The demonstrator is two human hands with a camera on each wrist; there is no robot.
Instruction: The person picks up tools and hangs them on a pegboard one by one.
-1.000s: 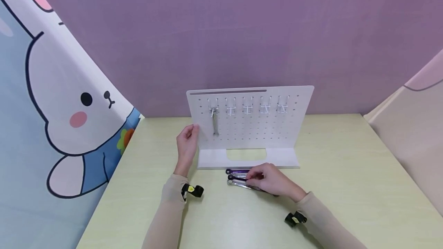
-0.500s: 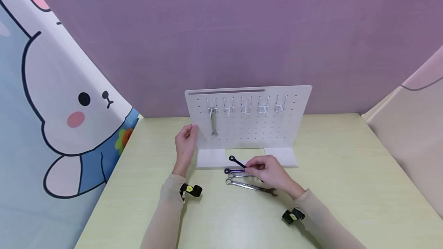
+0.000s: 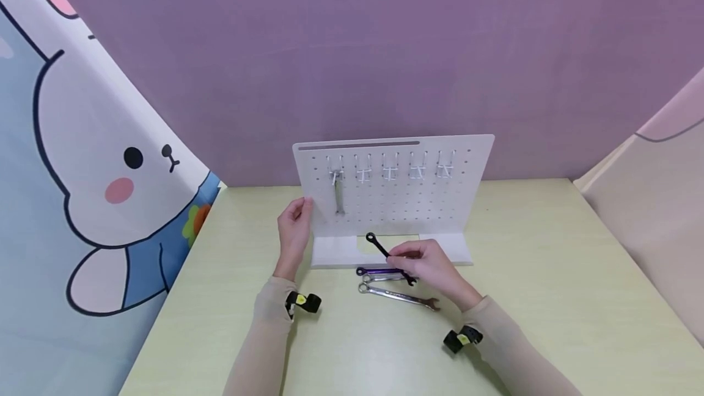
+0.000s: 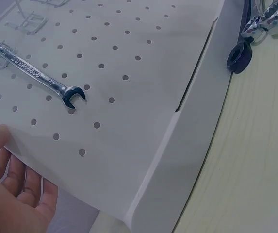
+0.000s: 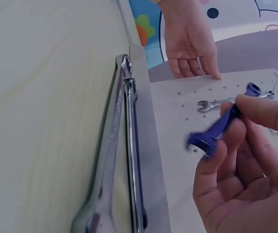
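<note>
My left hand (image 3: 294, 231) grips the left edge of a white pegboard (image 4: 143, 63), thumb in front and fingers behind. Between the thumb and fingers of my right hand (image 3: 431, 266) is a dark combination wrench (image 3: 379, 245), blackish in the head view and blue in the right wrist view (image 5: 216, 130). It is held tilted above the board's base, ring end up and to the left. On the table under that hand lie a purple wrench (image 3: 374, 271), a silver wrench partly covered (image 3: 379, 278) and a longer silver wrench (image 3: 398, 296).
A silver wrench (image 4: 37, 73) hangs from the leftmost hook of the pegboard, open end down. Several wire hooks (image 3: 390, 171) line the row to its right. The board's flat base (image 3: 335, 252) stands on the pale table (image 3: 550, 274), with a purple backdrop (image 3: 385, 47) behind.
My right hand has lifted the dark wrench off the pile and carried it up towards the board, its ring end rising. My left hand stays at the board's edge.
</note>
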